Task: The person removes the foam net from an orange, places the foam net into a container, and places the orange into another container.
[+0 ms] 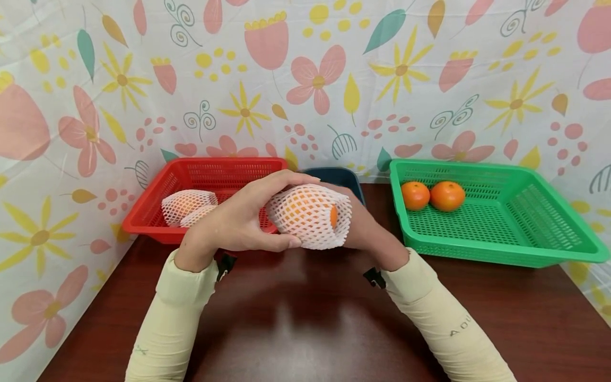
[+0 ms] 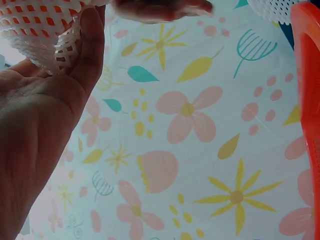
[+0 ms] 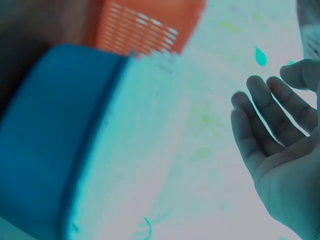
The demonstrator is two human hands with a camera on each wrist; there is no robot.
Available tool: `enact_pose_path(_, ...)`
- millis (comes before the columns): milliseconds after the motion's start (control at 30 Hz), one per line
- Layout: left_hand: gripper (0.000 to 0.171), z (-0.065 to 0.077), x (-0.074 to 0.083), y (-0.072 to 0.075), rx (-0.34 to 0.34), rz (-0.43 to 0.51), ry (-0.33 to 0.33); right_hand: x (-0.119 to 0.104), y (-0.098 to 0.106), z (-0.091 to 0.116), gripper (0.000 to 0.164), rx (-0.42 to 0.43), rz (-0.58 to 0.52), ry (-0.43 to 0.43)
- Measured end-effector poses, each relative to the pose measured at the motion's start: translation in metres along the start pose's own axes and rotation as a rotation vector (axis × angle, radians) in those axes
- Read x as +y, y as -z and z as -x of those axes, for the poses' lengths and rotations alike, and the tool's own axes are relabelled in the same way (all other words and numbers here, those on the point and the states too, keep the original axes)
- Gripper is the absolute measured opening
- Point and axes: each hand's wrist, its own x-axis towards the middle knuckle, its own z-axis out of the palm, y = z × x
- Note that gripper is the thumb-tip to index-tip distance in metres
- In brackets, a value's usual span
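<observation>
My left hand [image 1: 238,217] grips an orange fruit in a white foam net sleeve [image 1: 310,217], thumb along its near side and fingers over the top. The fruit's bare orange skin shows at the sleeve's right end. In the left wrist view the same netted fruit [image 2: 35,25] sits against the fingers at the top left. My right hand [image 1: 358,220] is behind the fruit, partly hidden by it in the head view. The right wrist view shows that right hand [image 3: 280,135] with loosely bent, spread fingers and nothing in its palm.
A red basket [image 1: 162,231] at the left holds netted fruit [image 1: 186,206]. On the right, a green basket [image 1: 506,249] holds two bare orange fruits [image 1: 447,196]. Between them a dark blue bin [image 1: 341,174] stands behind the hands, by a flowered cloth [image 1: 315,79].
</observation>
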Motion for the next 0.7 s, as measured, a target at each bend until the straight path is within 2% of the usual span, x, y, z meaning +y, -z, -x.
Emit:
enact_pose_path(200, 0.081, -0.002, 0.008, -0.004, 0.03, -0.034, -0.017, -0.013, 0.022, -0.006, 0.03, 0.069, 0.135, 0.191)
enact_pose_path(367, 0.081, -0.004, 0.012, -0.008, 0.062, -0.053, -0.017, -0.029, 0.037, -0.007, 0.03, 0.104, 0.125, 0.265)
enact_pose_path(567, 0.08, -0.005, 0.011, -0.01, 0.095, -0.095, 0.02, -0.042, 0.052, -0.001, 0.021, 0.164, 0.044, 0.293)
enact_pose_path(700, 0.078, -0.006, 0.009, -0.01, 0.122, -0.092, 0.066, -0.051, 0.058, 0.004, 0.016, 0.212, 0.03, 0.297)
